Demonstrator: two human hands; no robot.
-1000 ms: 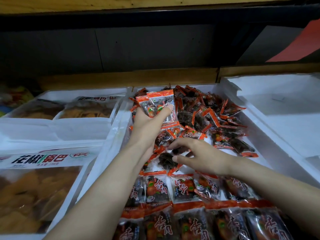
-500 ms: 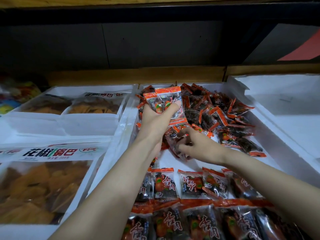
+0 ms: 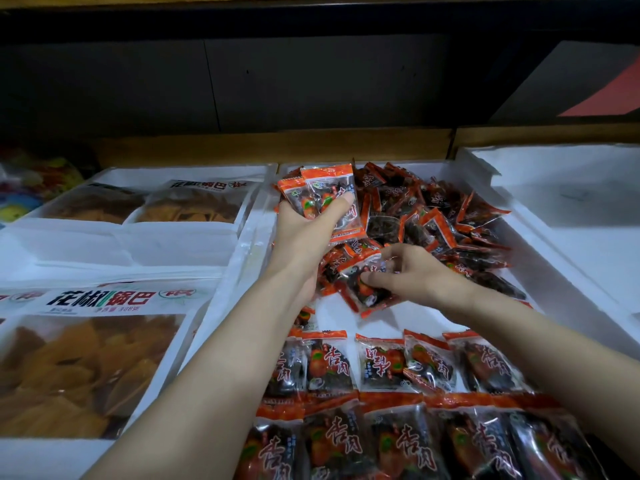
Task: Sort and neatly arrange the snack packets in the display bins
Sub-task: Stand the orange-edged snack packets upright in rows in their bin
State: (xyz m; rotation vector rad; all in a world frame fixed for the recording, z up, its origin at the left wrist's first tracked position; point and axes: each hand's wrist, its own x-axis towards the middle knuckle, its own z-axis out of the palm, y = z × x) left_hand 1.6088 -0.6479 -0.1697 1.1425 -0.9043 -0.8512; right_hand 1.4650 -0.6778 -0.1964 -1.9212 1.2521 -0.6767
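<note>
My left hand [image 3: 304, 230] grips a small stack of orange-edged snack packets [image 3: 329, 195], held upright over the middle white bin [image 3: 561, 271]. Just below and to the right, my right hand [image 3: 412, 275] pinches one packet [image 3: 363, 289] lifted off the bin floor. A loose pile of the same packets [image 3: 450, 220] fills the back of the bin. Along the front, neat rows of packets [image 3: 381, 410] lie flat, label up.
On the left, white bins hold large bags of yellow crisps [image 3: 79, 368] and two more bags [image 3: 187, 206] further back. Another white bin [image 3: 571, 202] on the right shows nothing inside. A wooden ledge [image 3: 277, 147] and dark wall rise behind the bins.
My right hand has picked one packet from the pile's front edge and lifted it up toward the left hand. My left hand keeps its stack, roughly in place.
</note>
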